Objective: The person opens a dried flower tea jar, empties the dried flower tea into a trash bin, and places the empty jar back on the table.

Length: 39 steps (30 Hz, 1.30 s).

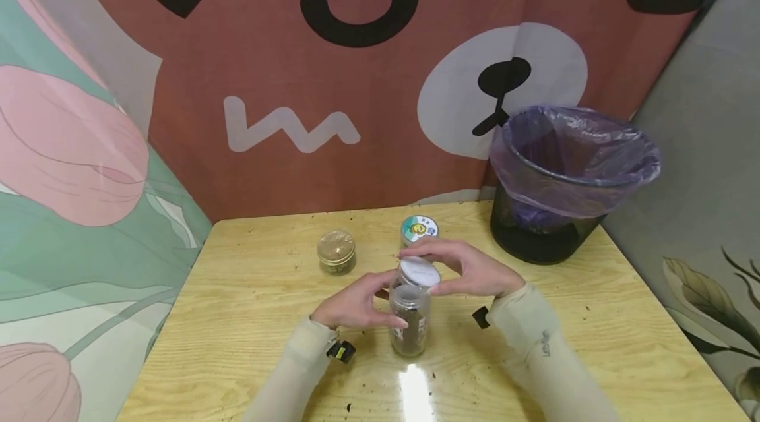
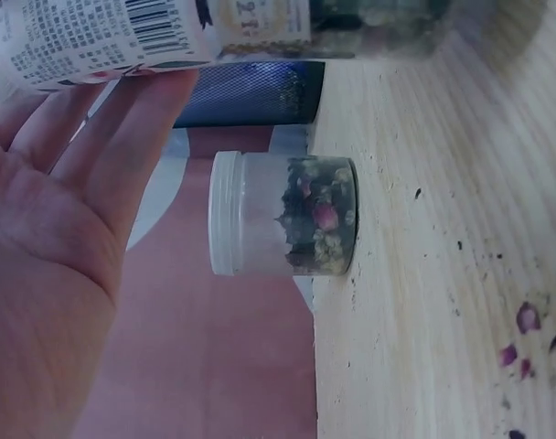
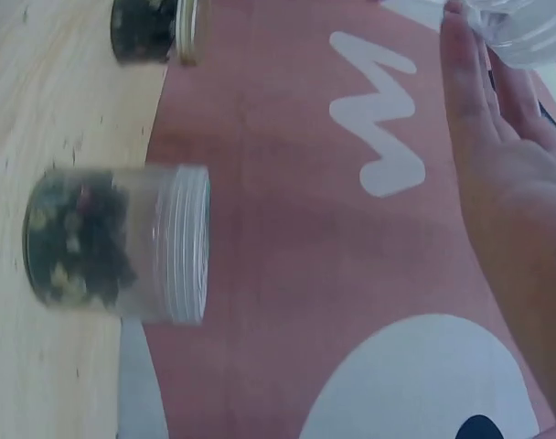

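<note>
Over the middle of the table, my left hand grips a tall clear jar, thumb in front and fingers behind. Dark dried contents show inside it. In the left wrist view the jar's printed label with a barcode crosses the top. My right hand holds a round white-topped lid by its edges, just above the jar's mouth. The right wrist view shows only a clear ridged part at the fingers of that hand. Behind them stands a small jar with a teal printed lid.
A small jar with a gold lid stands left of the hands. At the back right is a black mesh bin lined with a purple bag. Pink petals and dark crumbs lie on the table. A printed cloth hangs behind.
</note>
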Available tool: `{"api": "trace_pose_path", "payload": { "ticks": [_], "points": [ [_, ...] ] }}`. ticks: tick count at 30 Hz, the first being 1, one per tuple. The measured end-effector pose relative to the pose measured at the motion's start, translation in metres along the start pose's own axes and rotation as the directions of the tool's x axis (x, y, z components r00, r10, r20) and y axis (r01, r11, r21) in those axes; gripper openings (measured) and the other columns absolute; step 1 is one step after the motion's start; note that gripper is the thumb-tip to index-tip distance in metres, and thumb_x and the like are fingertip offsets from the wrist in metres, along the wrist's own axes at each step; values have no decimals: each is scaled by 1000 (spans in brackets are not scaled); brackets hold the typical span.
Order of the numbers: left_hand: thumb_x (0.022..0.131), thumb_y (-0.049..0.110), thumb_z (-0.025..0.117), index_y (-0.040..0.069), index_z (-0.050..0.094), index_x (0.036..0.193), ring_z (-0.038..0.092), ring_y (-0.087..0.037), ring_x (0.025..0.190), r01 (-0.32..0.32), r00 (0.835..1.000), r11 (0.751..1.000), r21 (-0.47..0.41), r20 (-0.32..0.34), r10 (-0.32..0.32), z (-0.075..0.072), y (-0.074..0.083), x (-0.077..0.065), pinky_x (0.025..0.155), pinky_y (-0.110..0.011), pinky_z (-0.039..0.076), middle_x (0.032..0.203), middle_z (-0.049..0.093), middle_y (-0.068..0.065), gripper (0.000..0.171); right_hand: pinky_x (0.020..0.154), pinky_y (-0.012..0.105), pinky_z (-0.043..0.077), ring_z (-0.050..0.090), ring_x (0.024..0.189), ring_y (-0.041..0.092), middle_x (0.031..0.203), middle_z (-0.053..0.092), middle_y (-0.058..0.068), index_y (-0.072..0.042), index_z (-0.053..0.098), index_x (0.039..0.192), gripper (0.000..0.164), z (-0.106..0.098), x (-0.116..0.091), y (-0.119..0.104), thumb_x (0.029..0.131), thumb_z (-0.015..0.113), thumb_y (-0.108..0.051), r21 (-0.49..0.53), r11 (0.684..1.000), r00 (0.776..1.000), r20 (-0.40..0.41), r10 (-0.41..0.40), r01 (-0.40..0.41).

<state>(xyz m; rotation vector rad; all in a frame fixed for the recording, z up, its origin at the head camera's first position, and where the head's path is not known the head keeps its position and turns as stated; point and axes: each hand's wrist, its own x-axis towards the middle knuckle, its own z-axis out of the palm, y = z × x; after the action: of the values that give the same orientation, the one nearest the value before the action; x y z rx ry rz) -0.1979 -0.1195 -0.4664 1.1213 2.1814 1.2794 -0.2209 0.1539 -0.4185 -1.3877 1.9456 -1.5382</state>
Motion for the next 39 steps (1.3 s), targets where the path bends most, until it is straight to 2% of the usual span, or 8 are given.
{"api": "trace_pose_path", "payload": {
  "ticks": [6, 10, 14, 18, 23, 27, 33, 39],
  "points": [
    [89, 27, 83, 26, 48, 152, 59, -12, 131, -35, 997, 999, 12, -65, 35, -4, 1, -2, 105, -40, 54, 145, 62, 7, 72, 113, 30, 47, 50, 136, 18, 146, 49, 17, 0, 50, 150, 61, -8, -8, 0, 93, 71, 3, -104, 995, 991, -132, -11, -2],
    [90, 27, 82, 23, 49, 151, 60, -15, 131, -51, 995, 999, 15, -85, 52, -5, 3, -3, 103, -41, 55, 146, 61, 3, 70, 113, 27, 46, 52, 133, 20, 143, 49, 17, 0, 50, 145, 57, -15, -15, 1, 93, 71, 4, -119, 992, 977, -214, 11, -38],
    [90, 26, 82, 22, 49, 151, 60, -15, 131, -53, 993, 998, 20, -100, 55, -7, 5, -2, 103, -39, 55, 146, 61, 3, 69, 108, 22, 48, 58, 129, 25, 144, 50, 11, -9, 48, 142, 56, -21, -23, 2, 94, 73, -1, -97, 985, 943, -317, 103, -140],
    [89, 23, 83, 24, 50, 151, 59, -15, 132, -58, 992, 998, 18, -111, 59, -8, 3, -2, 103, -39, 55, 145, 61, 4, 70, 102, 20, 51, 62, 124, 30, 145, 50, 15, -5, 46, 141, 53, -24, -31, 11, 95, 73, -4, -85, 976, 908, -391, 151, -199],
    [89, 23, 83, 23, 50, 150, 60, -15, 130, -81, 989, 996, 23, -118, 83, -7, 1, -3, 101, -40, 56, 143, 63, 3, 69, 99, 20, 53, 63, 123, 38, 137, 54, 19, -2, 45, 132, 50, -24, -36, 27, 93, 77, -7, -106, 960, 886, -421, 194, -260],
    [89, 24, 83, 25, 50, 150, 60, -15, 130, -85, 989, 996, 23, -122, 87, -8, 0, -3, 101, -41, 56, 143, 62, 5, 69, 99, 28, 55, 64, 121, 38, 127, 59, 18, -2, 46, 125, 50, -26, -40, 38, 89, 81, -7, -142, 939, 878, -422, 228, -312],
    [90, 26, 82, 27, 48, 151, 58, -15, 132, -71, 989, 997, 29, -130, 74, -9, 0, -1, 103, -41, 55, 146, 60, 6, 70, 106, 48, 51, 63, 118, 28, 123, 63, 15, -5, 51, 123, 51, -27, -47, 53, 87, 85, -18, -261, 881, 862, -437, 256, -394],
    [91, 26, 82, 23, 47, 152, 58, -18, 133, -74, 987, 996, 43, -140, 79, -9, -1, -1, 101, -43, 56, 148, 59, 1, 70, 102, 54, 52, 63, 114, 30, 120, 64, 18, -4, 52, 120, 50, -22, -54, 68, 87, 85, -20, -299, 833, 844, -432, 317, -466]
  ]
}}
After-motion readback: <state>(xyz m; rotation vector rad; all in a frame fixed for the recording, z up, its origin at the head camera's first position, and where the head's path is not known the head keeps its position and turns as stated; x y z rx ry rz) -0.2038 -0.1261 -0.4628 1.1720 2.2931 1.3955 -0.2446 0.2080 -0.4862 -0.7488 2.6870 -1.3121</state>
